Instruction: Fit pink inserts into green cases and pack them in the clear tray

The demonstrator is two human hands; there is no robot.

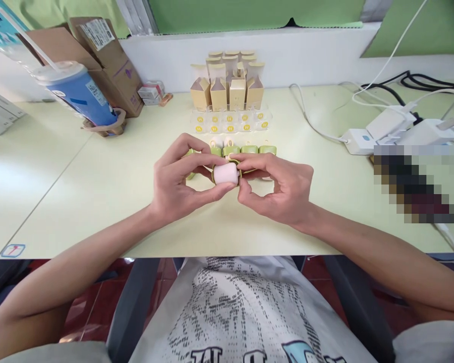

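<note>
In the head view, a small pale pink rounded piece with a green edge (225, 174) is held up over the table. My left hand (187, 176) pinches it from the left, with the thumb along its lower side and the fingers above. At its right end, the fingertips and thumb of my right hand (278, 189) close on the green edge. Just behind my hands stands a row of small green cases (249, 149), partly hidden by my fingers. Two white rounded pieces with loops (230, 142) lie behind that row.
Clear plastic trays with yellow marks (230, 119) lie farther back, before several open yellow cartons (237, 93). At left are a blue cup (81, 96) in a holder and a cardboard box (115, 65). A white power strip (361, 141) with cables sits at right, near a blurred-out object (414, 186).
</note>
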